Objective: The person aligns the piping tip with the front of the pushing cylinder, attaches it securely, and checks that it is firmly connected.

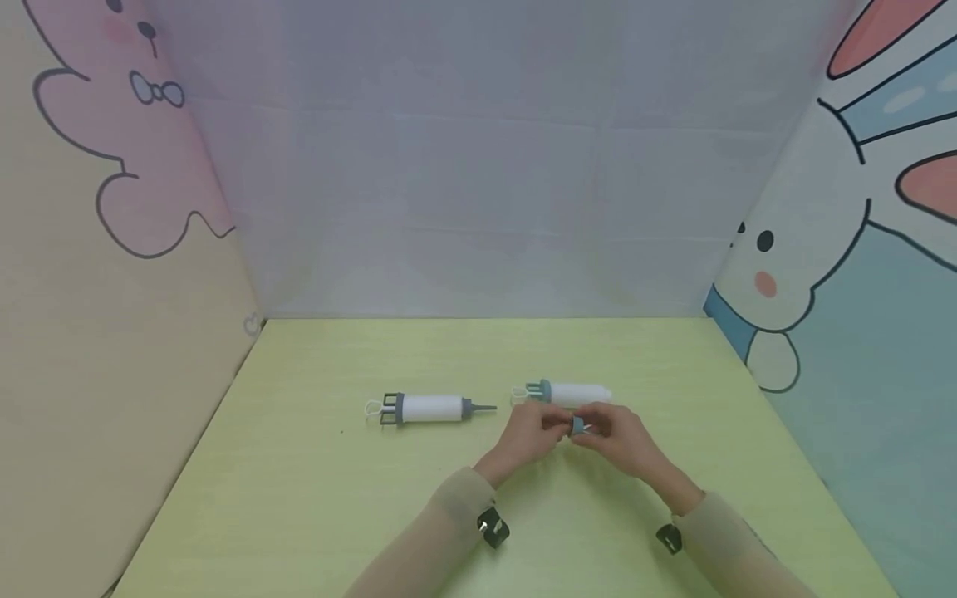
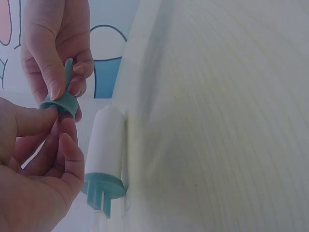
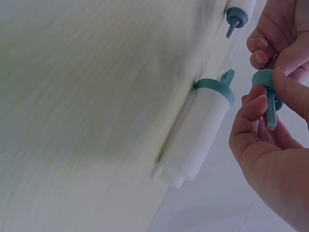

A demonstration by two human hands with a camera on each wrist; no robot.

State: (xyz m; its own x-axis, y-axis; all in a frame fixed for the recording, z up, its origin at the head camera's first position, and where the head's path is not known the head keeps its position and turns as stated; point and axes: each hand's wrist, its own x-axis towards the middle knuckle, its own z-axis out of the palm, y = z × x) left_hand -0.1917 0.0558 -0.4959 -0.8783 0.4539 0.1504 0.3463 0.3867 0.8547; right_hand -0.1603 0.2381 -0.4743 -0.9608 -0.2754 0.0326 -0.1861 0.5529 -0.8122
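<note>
1. Head view: both hands meet over the yellow-green desk (image 1: 314, 465), just in front of a white syringe-like tube (image 1: 571, 393) that lies on its side. The left hand (image 1: 527, 436) and right hand (image 1: 616, 436) each pinch the same small teal nozzle cap (image 1: 576, 426) between their fingertips, held just above the desk. A second tube (image 1: 429, 407), fully fitted with a dark grey tip and grey finger flange, lies well apart to the left. Judged risk: the cap is small and held only at the fingertips, so a slip could drop it, and its round shape could let it roll away.

2. Left wrist view: the nozzle cap (image 2: 62, 101) shows as a smooth teal plastic ring with a narrow spout. The thumb and fingers of the left hand (image 2: 34, 164) curl round its collar, while the right hand (image 2: 55, 46) pinches the spout. The open tube (image 2: 107, 142) is a matte white cylinder with a teal flange, resting on the desk beside the hands. Risk, as a judgement: the two hands pulling against each other could bend the thin spout.

3. Right wrist view: the right hand (image 3: 270, 159) grips the nozzle cap (image 3: 268, 96), spout pointing down; the left hand (image 3: 285, 34) touches it from above. The tube (image 3: 200, 133) has a threaded white mouth, bare of any cap. Threads that fine could cross if a cap went on tilted. The desk surface looks smooth, with faint grain.
</note>
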